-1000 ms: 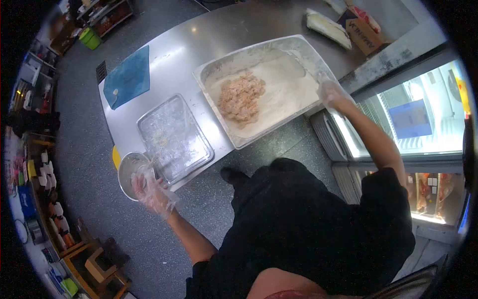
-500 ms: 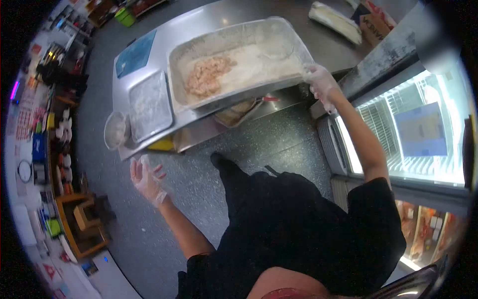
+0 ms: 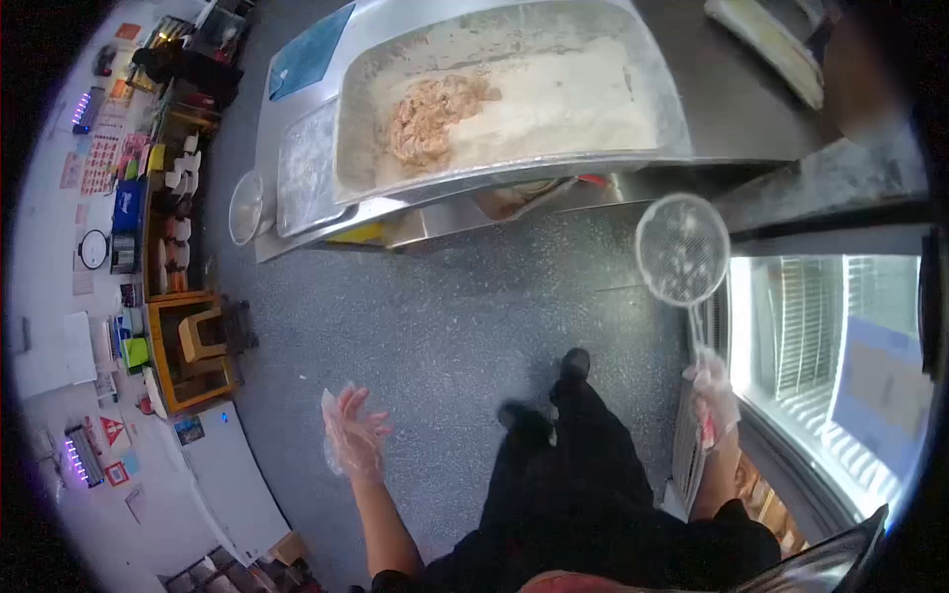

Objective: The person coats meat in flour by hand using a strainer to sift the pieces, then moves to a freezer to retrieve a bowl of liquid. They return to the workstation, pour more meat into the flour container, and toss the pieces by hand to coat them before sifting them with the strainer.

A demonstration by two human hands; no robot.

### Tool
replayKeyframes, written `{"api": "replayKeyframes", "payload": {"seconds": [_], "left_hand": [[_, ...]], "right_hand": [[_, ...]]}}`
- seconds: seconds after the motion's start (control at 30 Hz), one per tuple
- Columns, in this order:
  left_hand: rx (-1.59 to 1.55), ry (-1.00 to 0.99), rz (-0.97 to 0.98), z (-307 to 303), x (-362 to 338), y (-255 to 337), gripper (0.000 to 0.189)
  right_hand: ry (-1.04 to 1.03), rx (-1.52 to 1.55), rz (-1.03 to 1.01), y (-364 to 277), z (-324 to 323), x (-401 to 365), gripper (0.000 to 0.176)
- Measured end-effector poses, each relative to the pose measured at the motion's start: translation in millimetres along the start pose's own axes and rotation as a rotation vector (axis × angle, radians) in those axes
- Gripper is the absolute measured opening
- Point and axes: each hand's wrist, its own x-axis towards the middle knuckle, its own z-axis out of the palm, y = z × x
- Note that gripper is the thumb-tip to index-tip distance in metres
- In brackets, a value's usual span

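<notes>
Speckled grey floor (image 3: 445,326) is filling the middle of the view, with a steel desk (image 3: 732,99) running across the far end of the room. The right hand (image 3: 714,395), in a thin clear glove, is keeping its grip clamped round the handle of a mesh strainer (image 3: 682,247). The round basket is standing straight up above that grip, in the air and short of the desk edge. Just to the right of the grip a lit glass cooler door (image 3: 840,336) is glowing. Well ahead of the grip and to its left, a large metal pan (image 3: 514,168) is sitting on the desk, holding a bed of flour (image 3: 573,99) with a heap of coated meat (image 3: 430,114) at its left end. Further left, a flat tray (image 3: 301,173) and a small round bowl (image 3: 245,208) are lying beside the pan, and a blue board (image 3: 308,54) is lying beyond them. The left hand (image 3: 351,437), also gloved, is hanging over the floor far left of the strainer, its grip apart with fingers spread and nothing in it. Crowded shelves (image 3: 129,198) and a wooden stool (image 3: 203,341) are lining the wall beyond that hand.
</notes>
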Motion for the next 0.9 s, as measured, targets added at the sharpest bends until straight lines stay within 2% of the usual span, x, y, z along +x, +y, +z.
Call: {"api": "replayKeyframes", "payload": {"seconds": [0.03, 0.07, 0.1, 0.13, 0.2, 0.27, 0.3, 0.33, 0.4, 0.47, 0.5, 0.57, 0.6, 0.67, 0.7, 0.73, 0.77, 0.8, 0.83, 0.87, 0.9], "left_hand": [[0.015, 0.011, 0.001, 3.2, 0.8, -7.6, 0.068], [0.005, -0.065, -0.028, 5.7, 1.8, -15.6, 0.078], [-0.01, -0.145, -0.057, 8.1, 3.6, -25.1, 0.087], [-0.004, -0.14, -0.06, 8.0, 4.3, -35.3, 0.087], [-0.031, -0.238, -0.251, 3.4, 13.0, -69.2, 0.088], [-0.08, -0.195, -0.258, -5.0, 2.6, -92.0, 0.086], [-0.137, -0.163, -0.267, -10.9, -2.4, -102.7, 0.085], [-0.128, -0.149, -0.26, -19.6, -7.4, -111.4, 0.085], [-0.107, -0.044, -0.348, -39.0, -20.6, -124.0, 0.084], [-0.1, 0.03, -0.374, -53.8, -33.7, -133.9, 0.084], [-0.11, 0.088, -0.404, -61.1, -39.5, -136.2, 0.085], [-0.147, 0.09, -0.433, -66.7, -45.9, -137.6, 0.085], [-0.171, 0.076, -0.465, -59.5, -46.0, -135.0, 0.086], [-0.209, 0.015, -0.539, -53.7, -44.2, -127.5, 0.089], [-0.226, -0.006, -0.519, -39.0, -39.7, -118.3, 0.089], [-0.337, -0.128, -0.465, -14.4, -31.9, -104.9, 0.088], [-0.451, -0.251, -0.407, 9.2, -22.8, -89.9, 0.089], [-0.518, -0.34, -0.341, 29.2, -10.8, -76.6, 0.087], [-0.587, -0.423, -0.278, 45.7, -3.0, -65.4, 0.09], [-0.622, -0.444, -0.256, 60.4, 1.2, -56.0, 0.09], [-0.62, -0.436, -0.232, 75.6, 7.4, -47.4, 0.093]], "right_hand": [[0.039, -0.059, 0.101, 16.9, 2.9, 16.3, 0.049], [0.034, -0.053, 0.119, 37.3, 6.7, 39.7, 0.049], [-0.034, -0.102, 0.183, 59.3, 11.0, 70.1, 0.048], [-0.101, -0.153, 0.243, 80.6, 16.3, 103.6, 0.048], [-0.068, -0.237, 0.193, 127.5, 86.6, 205.4, 0.042], [-0.254, -0.202, -0.021, 180.9, 129.9, 305.7, 0.035], [-0.33, -0.162, 0.201, 174.1, 160.0, 339.3, 0.033], [-0.263, -0.103, 0.08, 205.3, 184.0, 385.8, 0.024], [-0.377, 0.064, 0.096, 196.5, 235.5, 420.3, 0.014], [-0.442, 0.15, 0.171, 234.8, 257.6, 484.4, 0.011], [-0.444, 0.151, 0.188, 240.7, 265.7, 484.2, 0.011], [-0.21, 0.008, 0.148, 239.6, 275.8, 476.5, 0.01], [-0.212, 0.002, 0.144, 235.2, 273.3, 461.1, 0.01], [-0.305, 0.009, -0.004, 217.6, 267.3, 409.6, 0.012], [-0.216, -0.215, 0.056, 201.0, 270.0, 382.6, 0.023], [-0.117, -0.437, 0.114, 186.9, 270.5, 350.7, 0.036], [-0.197, -0.407, 0.159, 192.3, 254.7, 335.0, 0.042], [-0.253, -0.593, -0.138, 200.4, 240.9, 305.4, 0.043], [-0.263, -0.442, 0.038, 121.5, 259.8, 200.9, 0.042], [-0.175, -0.69, -0.008, 92.6, 267.9, 138.1, 0.041], [-0.425, -0.482, -0.066, 116.6, 251.3, 118.2, 0.04]]}}
